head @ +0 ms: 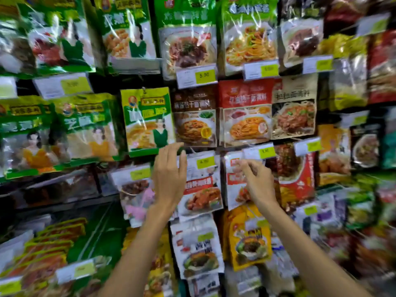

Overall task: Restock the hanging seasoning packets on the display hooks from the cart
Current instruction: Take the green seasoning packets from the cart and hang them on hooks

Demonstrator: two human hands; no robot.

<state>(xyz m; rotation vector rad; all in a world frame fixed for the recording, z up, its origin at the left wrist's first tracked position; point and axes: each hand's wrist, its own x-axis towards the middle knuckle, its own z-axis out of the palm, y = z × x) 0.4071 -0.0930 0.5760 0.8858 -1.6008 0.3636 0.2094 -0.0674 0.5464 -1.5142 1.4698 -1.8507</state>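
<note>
My two forearms reach up and forward side by side toward the wall of hanging goods. My left hand [169, 176] is flat with its back to me, the fingers [170, 152] straight and close together, the thumb standing a little off to the right, and it holds nothing. My right hand [255, 181] is curled, thumb and fingertips [241, 165] pinching the top edge of a white and red seasoning packet [234, 189], which hangs down past my palm on its left side.

Just above my right fingertips sits a price tag [260, 152] with a yellow patch. Between my hands hangs another white packet [202, 189] showing a dish of browned meat, with its own yellow tag [205, 162] beside my left thumb.

The tips of my left fingers reach the bottom edge of a green and yellow packet [147, 118]; I cannot tell whether they touch it. To its right, above both hands, hang a brown noodle packet [194, 116] and a red noodle packet [245, 112]. Further rows above and to both sides are blurred.
</note>
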